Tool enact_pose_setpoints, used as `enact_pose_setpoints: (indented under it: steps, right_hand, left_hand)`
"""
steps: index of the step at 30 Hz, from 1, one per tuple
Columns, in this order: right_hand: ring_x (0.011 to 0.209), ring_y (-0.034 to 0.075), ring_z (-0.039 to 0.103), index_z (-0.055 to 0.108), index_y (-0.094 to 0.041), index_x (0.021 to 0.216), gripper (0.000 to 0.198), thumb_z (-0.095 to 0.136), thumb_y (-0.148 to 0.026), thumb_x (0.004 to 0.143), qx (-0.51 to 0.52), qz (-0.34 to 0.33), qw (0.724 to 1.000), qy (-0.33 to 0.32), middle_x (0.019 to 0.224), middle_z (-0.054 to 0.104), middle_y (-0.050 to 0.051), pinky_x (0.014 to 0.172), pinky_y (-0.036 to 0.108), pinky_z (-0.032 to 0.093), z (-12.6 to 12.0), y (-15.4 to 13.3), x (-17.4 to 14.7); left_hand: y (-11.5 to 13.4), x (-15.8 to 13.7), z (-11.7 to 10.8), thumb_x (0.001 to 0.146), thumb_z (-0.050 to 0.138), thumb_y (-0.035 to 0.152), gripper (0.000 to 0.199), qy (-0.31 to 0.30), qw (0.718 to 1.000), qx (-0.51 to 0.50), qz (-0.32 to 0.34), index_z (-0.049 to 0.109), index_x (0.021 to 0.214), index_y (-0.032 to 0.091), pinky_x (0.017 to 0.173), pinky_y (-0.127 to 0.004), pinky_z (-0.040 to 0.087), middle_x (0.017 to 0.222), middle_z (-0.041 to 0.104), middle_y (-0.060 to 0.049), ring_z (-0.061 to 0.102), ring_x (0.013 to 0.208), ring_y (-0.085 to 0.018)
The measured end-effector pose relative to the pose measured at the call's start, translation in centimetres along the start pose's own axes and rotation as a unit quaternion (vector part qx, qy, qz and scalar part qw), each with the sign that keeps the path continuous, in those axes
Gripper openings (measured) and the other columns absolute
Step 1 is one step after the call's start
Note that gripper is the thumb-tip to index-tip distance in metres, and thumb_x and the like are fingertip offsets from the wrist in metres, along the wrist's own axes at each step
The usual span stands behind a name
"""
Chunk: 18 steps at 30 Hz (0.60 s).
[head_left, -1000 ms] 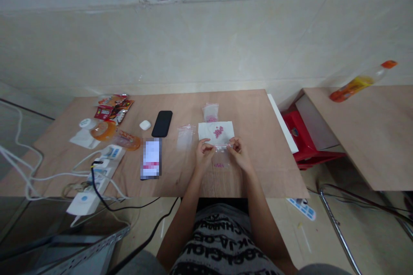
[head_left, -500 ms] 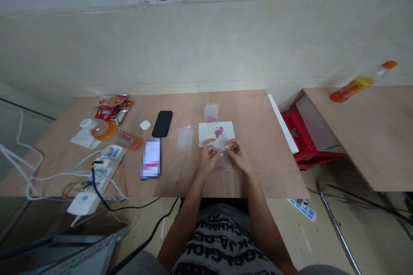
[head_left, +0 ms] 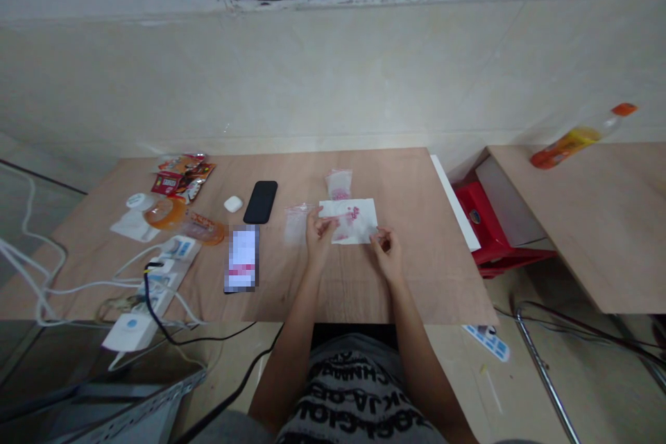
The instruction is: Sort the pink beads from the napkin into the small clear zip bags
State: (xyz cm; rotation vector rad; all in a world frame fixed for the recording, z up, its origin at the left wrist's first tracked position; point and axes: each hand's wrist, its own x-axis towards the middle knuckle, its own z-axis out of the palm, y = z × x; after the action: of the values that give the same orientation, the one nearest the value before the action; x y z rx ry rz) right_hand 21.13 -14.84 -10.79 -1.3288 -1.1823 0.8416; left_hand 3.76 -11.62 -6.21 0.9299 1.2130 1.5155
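My left hand [head_left: 320, 234] pinches a small clear zip bag [head_left: 342, 225] by its edge. The bag, with some pink beads inside, is over the left part of a white paper sheet [head_left: 367, 230]. On the sheet's upper part lies a cluster of loose pink beads [head_left: 354, 213], partly behind the bag. At the sheet's lower right corner, my right hand [head_left: 386, 248] has its fingers curled together; what they hold, if anything, is too small to tell. Beyond the sheet is another zip bag with pink beads [head_left: 340, 185]. A flat clear zip bag [head_left: 296, 223] lies left of my left hand.
To the left are a black phone [head_left: 261, 202], a phone with a lit screen [head_left: 242, 259], a white case [head_left: 233, 204], an orange drink bottle [head_left: 177, 216], snack packets [head_left: 183, 177] and a power strip [head_left: 161, 284] with cables. A red stool [head_left: 483, 229] stands right of the table.
The zip bag has gone from between both hands, near the table's front, up and left onto the paper in my left hand. My right hand has let go of it.
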Motion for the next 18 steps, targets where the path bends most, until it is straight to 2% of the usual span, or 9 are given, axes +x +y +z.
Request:
enact_pose_setpoints:
  steps: [5, 9, 14, 18]
  right_hand:
    - [0.059, 0.013, 0.047, 0.059, -0.019, 0.099, 0.027, 0.061, -0.04, 0.083, -0.016, 0.011, 1.0, 0.006, 0.071, 0.056, -0.002, 0.059, 0.027, 0.039, -0.2, 0.1, -0.1]
    - [0.059, 0.013, 0.048, 0.06, -0.019, 0.096, 0.026, 0.06, -0.041, 0.083, -0.023, 0.02, 0.999, -0.01, 0.068, 0.054, -0.003, 0.058, 0.027, 0.038, -0.2, 0.0, -0.1]
    - [0.058, 0.014, 0.047, 0.061, -0.017, 0.093, 0.027, 0.059, -0.042, 0.083, -0.032, 0.028, 0.999, -0.005, 0.066, 0.052, -0.003, 0.057, 0.027, 0.038, -0.1, 0.0, -0.1]
    - [0.056, 0.014, 0.046, 0.061, -0.017, 0.092, 0.028, 0.059, -0.044, 0.083, -0.039, 0.039, 0.998, -0.009, 0.063, 0.051, -0.003, 0.055, 0.027, 0.037, -0.1, -0.3, -0.1]
  left_hand:
    - [2.4, 7.7, 1.0, 0.078, 0.063, 0.022, 0.049, 0.049, 0.996, 0.022, 0.07, 0.045, 0.123, 0.026, 0.067, -0.022, 0.053, 0.091, 0.062, 0.001, 0.065, 0.067, -0.009]
    - [2.8, 12.8, 2.8, 0.08, 0.058, 0.016, 0.046, 0.036, 0.998, 0.051, 0.012, 0.045, 0.123, 0.023, 0.056, -0.019, 0.049, 0.091, 0.058, 0.0, 0.059, 0.058, -0.006]
    - [1.6, 15.9, 4.2, 0.076, 0.053, 0.009, 0.051, 0.023, 0.993, 0.092, -0.069, 0.043, 0.125, 0.022, 0.056, -0.018, 0.047, 0.087, 0.055, 0.002, 0.056, 0.055, -0.005]
    - [0.4, 16.8, 4.7, 0.074, 0.054, 0.008, 0.052, 0.02, 0.988, 0.137, -0.067, 0.044, 0.124, 0.021, 0.058, -0.019, 0.045, 0.081, 0.056, 0.002, 0.058, 0.061, -0.008]
